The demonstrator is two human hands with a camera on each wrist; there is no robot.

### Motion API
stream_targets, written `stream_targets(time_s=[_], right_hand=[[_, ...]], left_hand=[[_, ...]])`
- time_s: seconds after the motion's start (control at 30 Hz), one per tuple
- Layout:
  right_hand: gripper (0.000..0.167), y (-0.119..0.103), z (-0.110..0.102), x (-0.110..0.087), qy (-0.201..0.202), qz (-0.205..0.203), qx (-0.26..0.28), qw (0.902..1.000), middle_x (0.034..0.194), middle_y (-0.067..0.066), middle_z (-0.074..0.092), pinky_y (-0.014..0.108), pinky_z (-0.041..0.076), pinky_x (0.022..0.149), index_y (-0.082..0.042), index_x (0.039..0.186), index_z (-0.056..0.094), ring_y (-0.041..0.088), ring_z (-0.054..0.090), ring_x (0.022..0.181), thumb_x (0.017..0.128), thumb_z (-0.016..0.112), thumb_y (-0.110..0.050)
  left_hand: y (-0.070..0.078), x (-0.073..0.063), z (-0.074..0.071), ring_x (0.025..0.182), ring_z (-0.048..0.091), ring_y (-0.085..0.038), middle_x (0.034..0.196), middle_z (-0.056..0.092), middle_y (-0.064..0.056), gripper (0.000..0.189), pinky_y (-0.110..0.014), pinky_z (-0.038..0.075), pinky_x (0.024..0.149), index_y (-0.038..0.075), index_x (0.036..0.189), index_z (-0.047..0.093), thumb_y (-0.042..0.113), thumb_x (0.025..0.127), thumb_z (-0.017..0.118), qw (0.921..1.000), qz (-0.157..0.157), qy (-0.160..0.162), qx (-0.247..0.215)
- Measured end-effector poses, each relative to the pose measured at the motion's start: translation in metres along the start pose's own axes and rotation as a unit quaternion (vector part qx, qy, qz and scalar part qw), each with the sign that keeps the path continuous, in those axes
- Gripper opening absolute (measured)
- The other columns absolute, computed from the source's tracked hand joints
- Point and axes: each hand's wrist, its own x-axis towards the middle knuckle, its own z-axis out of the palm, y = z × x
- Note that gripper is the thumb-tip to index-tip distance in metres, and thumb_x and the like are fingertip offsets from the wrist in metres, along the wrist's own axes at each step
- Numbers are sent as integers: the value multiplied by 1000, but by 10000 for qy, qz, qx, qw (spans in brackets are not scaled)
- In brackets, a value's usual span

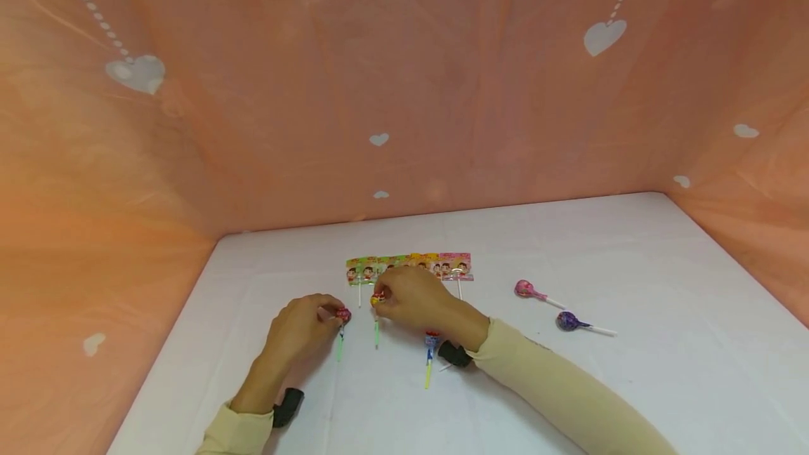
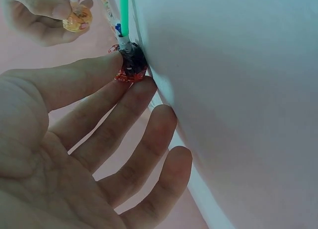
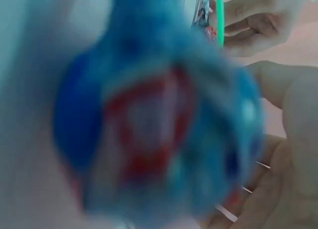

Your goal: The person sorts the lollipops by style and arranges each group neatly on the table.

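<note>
Between thumb and fingertips, my left hand [image 1: 300, 329] pinches the round head of a red and dark-wrapped lollipop [image 2: 131, 62]. Its green stick [image 1: 339, 350] points toward me. Just to the right, my right hand [image 1: 417, 297] pinches the head of a yellow-orange lollipop [image 1: 377, 299], which also has a green stick [image 1: 376, 334]. Below the right wrist lies a blue lollipop [image 1: 432, 343] with a yellow stick. That blue wrapper looms large and blurred in the right wrist view, covering part of the right hand's fingers.
Behind the hands runs a row of flat candy packets [image 1: 456, 265], green, yellow and pink, with white sticks. A pink lollipop [image 1: 524, 289] and a purple lollipop [image 1: 568, 321] lie at the right on the white table [image 1: 663, 251]. Orange cloth [image 1: 442, 90] with hearts encloses the back and sides.
</note>
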Motion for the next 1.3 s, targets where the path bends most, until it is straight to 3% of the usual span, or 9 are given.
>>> stream_targets(time_s=[0.23, 0.5, 0.77, 1.07, 1.3], right_hand=[[21, -6, 11, 3, -83, -72, 24, 9999, 90, -9, 69, 27, 51, 77, -20, 99, 73, 8, 62, 86, 86, 71, -37], [21, -8, 5, 8, -156, -408, -527, 9977, 95, -10, 72, 32, 51, 86, -21, 101, 74, 9, 65, 88, 89, 69, -38], [20, -12, 4, 7, -227, -690, -1251, 9895, 95, -8, 72, 33, 53, 84, -22, 99, 75, 13, 68, 91, 89, 67, -38], [23, -14, 9, 4, -407, -528, -980, 9929, 96, -10, 72, 31, 52, 86, -22, 103, 75, 10, 66, 91, 92, 66, -40], [21, -11, 13, 3, -331, -438, -703, 9960, 91, -12, 71, 29, 51, 80, -23, 101, 75, 8, 64, 88, 91, 67, -40]], left_hand=[[-1, 0, -1, 78, 65, -14, 89, 74, -1, 18, -34, 47, 61, 15, 103, 76, 14, 84, 75, 10000, 58, 17, 14], [-1, 2, -1, 78, 66, -13, 88, 75, 0, 17, -33, 47, 61, 17, 102, 76, 14, 85, 73, 10000, 36, 32, -39], [-1, 1, 0, 76, 64, -12, 90, 75, 1, 18, -32, 45, 61, 18, 101, 76, 14, 84, 72, 9999, -107, -10, -86], [-2, 1, 0, 77, 64, -13, 88, 74, 0, 19, -32, 45, 61, 16, 102, 76, 13, 84, 72, 9999, -57, 45, -105], [0, 1, 0, 79, 65, -16, 87, 73, -2, 19, -35, 46, 61, 17, 103, 76, 14, 84, 74, 10000, -14, 14, 92]])
